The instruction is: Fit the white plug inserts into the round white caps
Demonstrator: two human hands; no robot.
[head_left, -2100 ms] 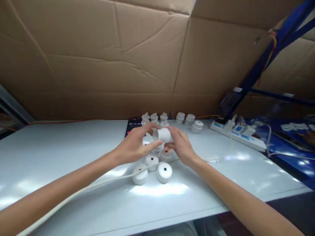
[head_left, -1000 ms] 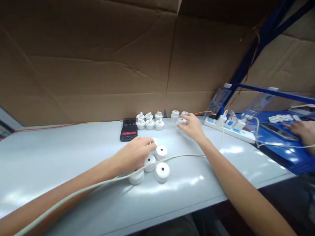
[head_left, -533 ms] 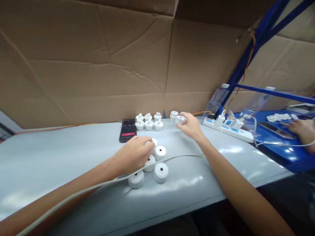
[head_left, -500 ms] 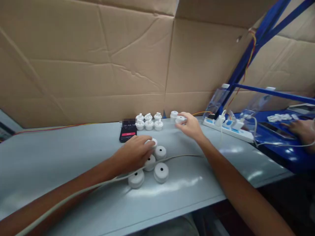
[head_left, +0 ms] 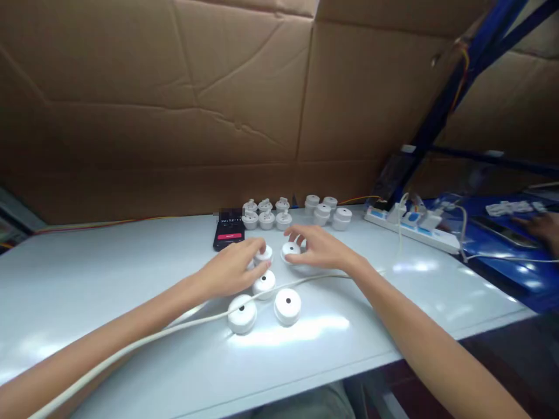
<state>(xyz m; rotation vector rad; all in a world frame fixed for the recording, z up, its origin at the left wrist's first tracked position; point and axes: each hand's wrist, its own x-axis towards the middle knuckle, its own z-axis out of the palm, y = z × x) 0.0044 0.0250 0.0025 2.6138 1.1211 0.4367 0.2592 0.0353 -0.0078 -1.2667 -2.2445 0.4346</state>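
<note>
My left hand (head_left: pixel 236 265) has its thumb and fingers closed around a white round unit (head_left: pixel 264 255) on the table. Just to its right, my right hand (head_left: pixel 317 247) curls its fingers about another white round unit (head_left: pixel 290 250), which has a black dot on top. Nearer to me sit three more such units: one (head_left: pixel 264 283) just below my left hand, one (head_left: pixel 241 315) at the front left and one (head_left: pixel 287 306) at the front right. A pale cable (head_left: pixel 209 319) crosses over my left forearm and among these units.
Behind my hands stand several white round pieces (head_left: pixel 266 219) with raised parts on top, beside a phone (head_left: pixel 227 233). Several units (head_left: pixel 322 214) are grouped at the back right. Further right lies a power strip (head_left: pixel 410 230). A cardboard wall (head_left: pixel 244 134) rises behind. Another person's hand (head_left: pixel 541 227) shows at far right.
My right hand has left the back group, where a unit it held now stands, and come forward to a unit beside my left hand. My left hand stays at its unit.
</note>
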